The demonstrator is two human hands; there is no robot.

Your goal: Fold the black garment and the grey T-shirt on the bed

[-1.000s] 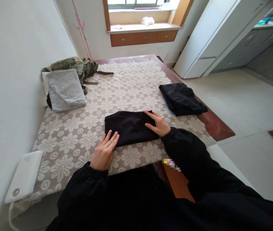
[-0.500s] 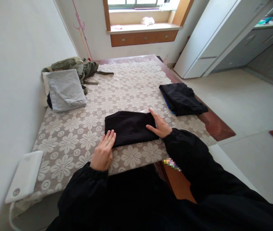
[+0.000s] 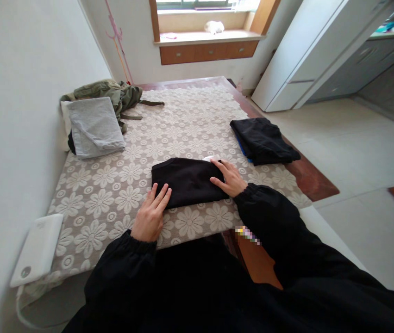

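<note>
A wooden table (image 3: pixel 308 178) under a floral lace cloth (image 3: pixel 186 115) carried a folded black garment (image 3: pixel 186 181), a black pile (image 3: pixel 264 141), grey cloth (image 3: pixel 94 127), an olive jacket (image 3: pixel 113 91) and a white device (image 3: pixel 37 249).

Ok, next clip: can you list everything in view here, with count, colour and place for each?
folded black garment: 1, black, near middle of the table, under both hands
folded dark stack: 1, black with a blue edge showing, right side of the table
grey folded cloth: 1, light grey, far left by the wall
olive garment: 1, olive green, heaped behind the grey cloth
lace tablecloth: 1, cream floral, covering the table
white flat device: 1, white, near left corner
white cabinet: 1, white, right of the table
window ledge: 1, wood-trimmed, far wall
left hand: flat, fingers on the garment's near-left edge
right hand: flat on the garment's right end
</note>
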